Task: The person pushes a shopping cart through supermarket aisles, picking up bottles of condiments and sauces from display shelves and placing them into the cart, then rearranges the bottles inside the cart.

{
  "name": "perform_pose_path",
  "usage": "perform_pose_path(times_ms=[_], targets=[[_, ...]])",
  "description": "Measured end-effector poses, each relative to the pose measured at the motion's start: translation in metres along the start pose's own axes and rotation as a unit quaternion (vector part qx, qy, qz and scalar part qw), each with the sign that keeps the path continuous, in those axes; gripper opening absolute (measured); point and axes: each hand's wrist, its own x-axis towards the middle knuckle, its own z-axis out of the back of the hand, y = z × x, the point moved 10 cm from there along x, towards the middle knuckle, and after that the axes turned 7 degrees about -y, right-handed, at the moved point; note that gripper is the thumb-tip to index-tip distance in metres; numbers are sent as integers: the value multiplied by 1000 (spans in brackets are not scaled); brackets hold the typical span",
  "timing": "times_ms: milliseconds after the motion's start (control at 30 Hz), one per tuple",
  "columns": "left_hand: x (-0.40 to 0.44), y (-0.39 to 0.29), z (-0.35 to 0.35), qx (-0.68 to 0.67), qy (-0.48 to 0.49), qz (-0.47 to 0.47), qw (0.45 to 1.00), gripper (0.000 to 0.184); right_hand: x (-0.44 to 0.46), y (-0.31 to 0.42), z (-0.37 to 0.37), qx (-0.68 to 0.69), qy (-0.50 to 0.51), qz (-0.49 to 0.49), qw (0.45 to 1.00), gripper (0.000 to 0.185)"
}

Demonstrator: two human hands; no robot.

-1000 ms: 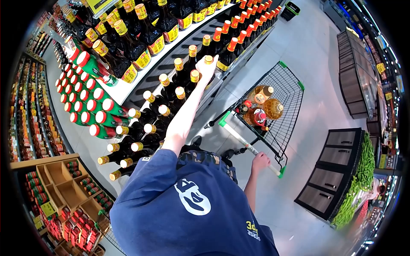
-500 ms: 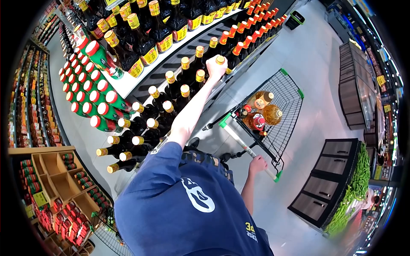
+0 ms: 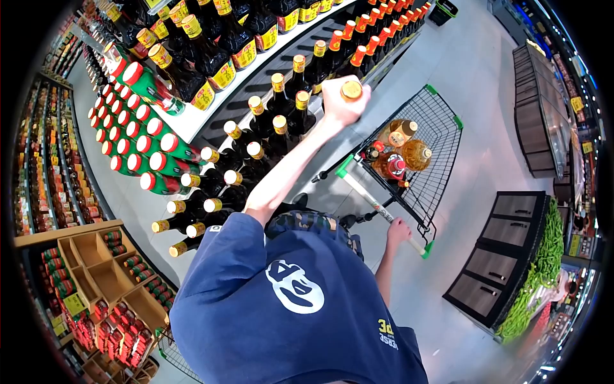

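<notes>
My left hand (image 3: 344, 101) is wrapped round the neck of a bottle, whose yellow-orange cap (image 3: 351, 90) shows above the fist; the bottle's body is hidden below. Beside and below it stand rows of dark bottles (image 3: 279, 102) with yellow caps. My right hand (image 3: 398, 230) grips the handle (image 3: 371, 200) of a shopping cart (image 3: 440, 153). Inside the cart are a large bottle of golden liquid (image 3: 416, 155), a bottle with a tan label (image 3: 399, 133) and a red-capped bottle (image 3: 391, 166).
A white shelf edge (image 3: 252, 70) with more dark bottles curves behind. Green red-lidded containers (image 3: 144, 144) are stacked at the left, above a wooden divided display (image 3: 105, 275). Dark cabinets (image 3: 495, 256) topped with green vegetables (image 3: 540, 256) stand at the right.
My left hand has risen toward the camera and moved right, away from the rows, with the capped bottle in it. My right hand stays on the cart handle.
</notes>
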Motion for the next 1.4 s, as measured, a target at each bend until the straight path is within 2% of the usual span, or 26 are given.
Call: perform_pose_path(times_ms=[33, 67, 133, 167, 200, 233, 300, 333, 367, 433, 500, 567, 600, 633, 767, 833, 900, 933, 967, 1033, 1233, 1333, 1367, 1400], targets=[[-5, -14, -3, -24, 26, 6, 999, 32, 2, -3, -2, -3, 30, -8, 1000, 36], [-13, -28, -6, -25, 55, 19, 998, 30, 5, -7, -10, 49, 103, -17, 993, 38], [-26, -63, -10, -13, 119, 53, 991, 27, 7, -1, -3, 291, 143, -92, 942, 40], [-33, -75, -11, 1, 153, 75, 985, 25, 9, 7, 4, 404, 161, -125, 892, 42], [-41, -89, -10, -50, 164, 99, 980, 25, 6, 30, 20, 486, 219, -134, 835, 47], [-49, -101, -10, -100, 176, 122, 972, 24, 2, 63, 38, 580, 275, -115, 758, 50], [-67, -121, -15, -163, 256, 191, 933, 23, -10, 125, 85, 734, 371, -76, 564, 57], [-87, -118, -21, -135, 304, 205, 921, 23, -15, 151, 115, 760, 380, -59, 525, 63], [-91, -136, -23, -186, 318, 188, 910, 24, -21, 167, 137, 783, 388, -43, 484, 69], [-112, -144, -27, -259, 317, 196, 891, 23, -34, 173, 142, 779, 429, -13, 456, 76], [-136, -129, -36, -292, 326, 327, 838, 25, -48, 180, 143, 786, 460, 7, 412, 76], [-148, -119, -45, -315, 334, 457, 762, 26, -60, 188, 139, 790, 486, 12, 373, 77], [-163, -96, -45, -288, 246, 560, 737, 24, -68, 193, 138, 791, 498, 12, 354, 77], [-149, -92, -51, -255, 292, 522, 760, 20, -74, 198, 137, 791, 508, 12, 340, 78], [-183, -26, -74, -338, 225, 683, 607, 19, -100, 208, 128, 790, 538, 6, 296, 79], [-194, -11, -74, -312, 254, 685, 608, 21, -113, 211, 118, 788, 547, -27, 281, 80], [-212, 12, -72, -295, 239, 716, 586, 23, -122, 205, 99, 784, 544, -120, 275, 79], [-217, 20, -71, -271, 251, 720, 588, 24, -121, 207, 103, 778, 537, -144, 292, 75], [-222, 26, -71, -270, 255, 726, 578, 25, -126, 194, 83, 763, 531, -209, 304, 69], [-226, 35, -70, -270, 254, 730, 574, 27, -126, 194, 86, 757, 510, -253, 320, 62], [-233, 46, -60, -312, 205, 746, 551, 22, -129, 200, 88, 744, 513, -276, 326, 53], [-236, 55, -50, -316, 194, 745, 555, 22, -136, 195, 77, 712, 508, -319, 366, 58], [-235, 57, -48, -321, 191, 745, 553, 23, -136, 190, 76, 699, 496, -338, 389, 52], [-236, 59, -48, -335, 200, 738, 550, 23, -136, 193, 79, 699, 501, -330, 389, 51]])
